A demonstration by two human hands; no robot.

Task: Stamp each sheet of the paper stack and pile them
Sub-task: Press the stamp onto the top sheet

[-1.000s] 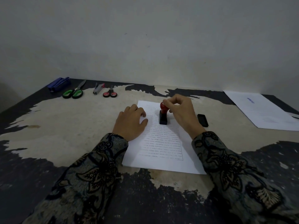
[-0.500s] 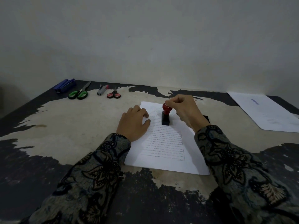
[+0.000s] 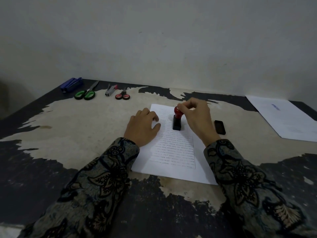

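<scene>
A white printed sheet (image 3: pixel 173 157) lies in front of me on the worn table (image 3: pixel 82 133), its text upside down to me. A stamp with a red knob and black base (image 3: pixel 176 120) stands upright on the sheet's upper part. My right hand (image 3: pixel 197 117) grips the red knob from the right. My left hand (image 3: pixel 143 128) rests on the sheet's left edge with its fingers loosely bent, holding it down. A second pile of white sheets (image 3: pixel 284 117) with a blue mark lies at the far right.
A small black cap or ink pad (image 3: pixel 219 127) lies just right of the sheet. Along the back left edge are a blue stapler (image 3: pixel 71 84), green-handled scissors (image 3: pixel 85 93), a small grey stapler (image 3: pixel 110 91) and red-handled scissors (image 3: pixel 122 95). A wall stands behind the table.
Both hands and the stamp keep their places on the sheet. Only the head camera has shifted slightly.
</scene>
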